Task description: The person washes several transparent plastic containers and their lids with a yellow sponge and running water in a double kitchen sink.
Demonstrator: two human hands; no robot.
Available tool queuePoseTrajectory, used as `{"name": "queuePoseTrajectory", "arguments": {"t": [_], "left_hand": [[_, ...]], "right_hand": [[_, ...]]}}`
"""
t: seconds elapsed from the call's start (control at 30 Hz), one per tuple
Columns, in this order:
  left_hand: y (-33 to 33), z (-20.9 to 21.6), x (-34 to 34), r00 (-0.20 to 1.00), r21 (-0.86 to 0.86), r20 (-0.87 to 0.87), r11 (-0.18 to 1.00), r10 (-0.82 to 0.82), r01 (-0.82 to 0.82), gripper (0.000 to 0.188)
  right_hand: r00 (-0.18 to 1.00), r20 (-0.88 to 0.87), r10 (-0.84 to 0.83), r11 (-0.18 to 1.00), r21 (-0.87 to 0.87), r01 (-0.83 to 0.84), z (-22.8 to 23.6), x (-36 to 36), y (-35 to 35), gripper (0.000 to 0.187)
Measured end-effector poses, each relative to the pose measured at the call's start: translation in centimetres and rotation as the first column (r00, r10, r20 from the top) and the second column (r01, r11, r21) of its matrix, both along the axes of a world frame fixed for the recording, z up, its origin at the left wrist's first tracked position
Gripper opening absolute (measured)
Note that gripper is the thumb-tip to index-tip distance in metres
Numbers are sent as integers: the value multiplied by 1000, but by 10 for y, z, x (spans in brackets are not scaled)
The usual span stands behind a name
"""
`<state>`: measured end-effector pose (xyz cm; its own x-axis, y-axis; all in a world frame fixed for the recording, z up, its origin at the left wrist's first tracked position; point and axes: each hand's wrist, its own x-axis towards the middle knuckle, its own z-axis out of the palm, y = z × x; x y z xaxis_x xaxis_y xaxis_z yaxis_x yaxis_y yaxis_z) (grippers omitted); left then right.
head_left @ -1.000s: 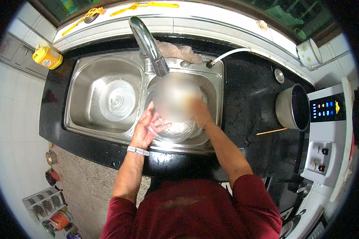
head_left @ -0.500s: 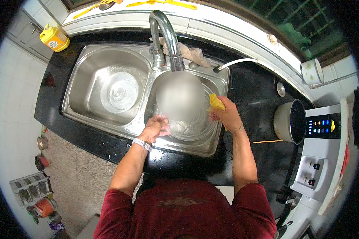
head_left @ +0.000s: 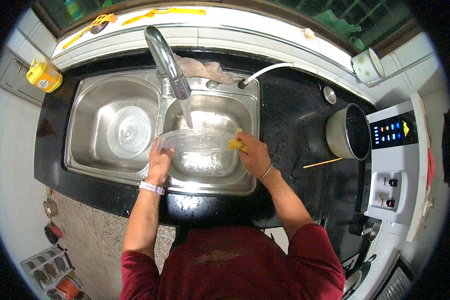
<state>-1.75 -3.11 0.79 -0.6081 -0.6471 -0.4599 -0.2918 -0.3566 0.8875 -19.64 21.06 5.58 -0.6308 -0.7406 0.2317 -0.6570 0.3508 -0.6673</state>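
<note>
Over the right basin of a steel double sink [head_left: 255, 175], I hold up a clear round dish [head_left: 200, 142], tilted so its far rim shows as a curved edge. Its exact kind is hard to tell through the transparency. My left hand [head_left: 160, 159] grips its left edge. At the right edge, my right hand [head_left: 255, 155] is closed on a yellow cloth [head_left: 237, 144] that touches the dish. Water [head_left: 186, 111] runs from the curved faucet [head_left: 165, 60] just beyond the dish. Another pale, round, ringed piece [head_left: 129, 132] lies in the left basin.
A pot [head_left: 337, 135], a chopstick-like stick [head_left: 322, 163] and a small metal cup [head_left: 330, 95] are on the black counter at right, beside a white water dispenser [head_left: 392, 180]. A yellow jug [head_left: 44, 76] stands far left. A crumpled cloth [head_left: 202, 68] lies behind the faucet.
The view has shifted, so the sink appears further left. The dish, seen broadly before, is now tipped more edge-on, and both hands hold its opposite sides. Running water now shows.
</note>
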Motion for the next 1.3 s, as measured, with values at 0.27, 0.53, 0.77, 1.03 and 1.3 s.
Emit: {"name": "queuePoseTrajectory", "arguments": {"t": [0.27, 0.53, 0.77, 1.03, 1.3], "left_hand": [[-40, 0, 32, 994, 87, -33, 991, 103, -100, 33], [-132, -31, 96, 920, -23, 250, 951, 303, -307, 36], [-210, -122, 126, 674, -587, 677, 769, 295, 254, 60], [-241, -128, 110, 504, -336, 847, 904, 166, 266, 48], [-265, -135, 93, 465, -316, 861, 932, 204, 176, 42]], "right_hand": [[564, 801, -200, 818, -180, 546, 6, -15, 45, 29], [433, 858, -277, 595, -201, 778, -17, -40, 122, 23], [441, 695, -568, 676, 88, 731, -10, -48, 124, 15], [524, 262, -811, 576, 198, 793, 18, -33, 149, 35], [655, 150, -741, 672, 182, 718, 59, 32, 102, 37]]}}
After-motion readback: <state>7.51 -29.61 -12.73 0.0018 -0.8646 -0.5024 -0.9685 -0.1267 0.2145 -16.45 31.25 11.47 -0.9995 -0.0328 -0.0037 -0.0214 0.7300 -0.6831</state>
